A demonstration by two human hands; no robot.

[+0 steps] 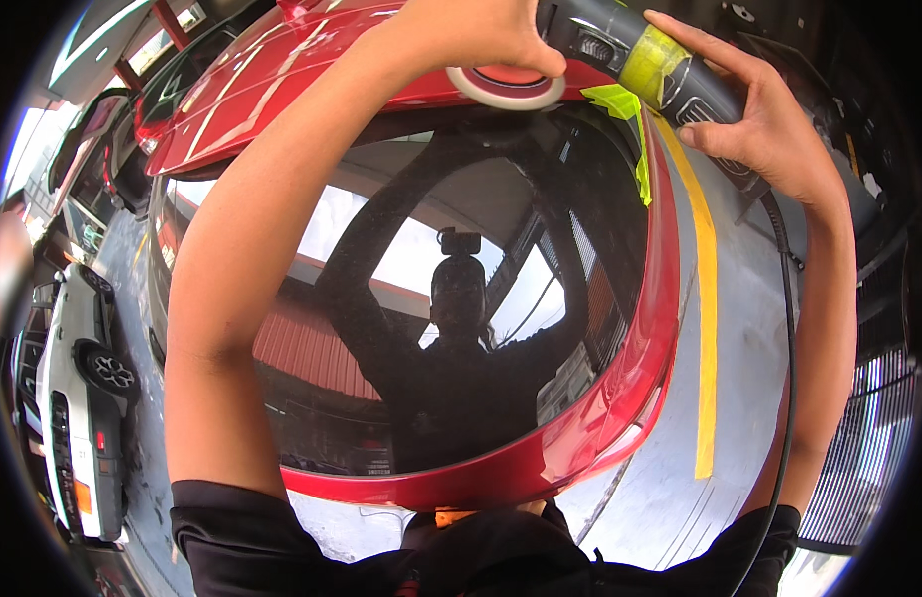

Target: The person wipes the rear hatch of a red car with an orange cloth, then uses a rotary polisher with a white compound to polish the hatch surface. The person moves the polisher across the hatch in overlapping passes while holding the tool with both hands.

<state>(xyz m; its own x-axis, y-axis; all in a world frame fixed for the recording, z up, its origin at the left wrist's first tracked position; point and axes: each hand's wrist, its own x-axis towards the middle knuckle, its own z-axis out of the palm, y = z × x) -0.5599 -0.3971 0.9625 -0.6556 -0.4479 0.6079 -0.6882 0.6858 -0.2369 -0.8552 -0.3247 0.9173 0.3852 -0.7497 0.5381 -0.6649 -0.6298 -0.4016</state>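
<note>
A black corded polisher (606, 48) with a band of yellow-green tape around its body spans both hands at the top of the view. My left hand (498, 33) grips its front end, partly cut off by the picture's edge. Around the rear of the body, my right hand (778, 123) has its thumb on the near side and fingers on the far side. Below my left hand, the round pad (506, 98), pale at the rim, lies at the rear roof edge of a red car (319, 60). Whether it spins cannot be seen. Dark rear glass (461, 403) mirrors my raised arms.
Lime masking tape (641, 149) runs along the glass's upper right corner. The power cord (789, 336) hangs down beside my right arm. A yellow line (703, 298) marks the grey floor. A white car (80, 418) and a dark car with its tailgate raised (121, 157) stand left.
</note>
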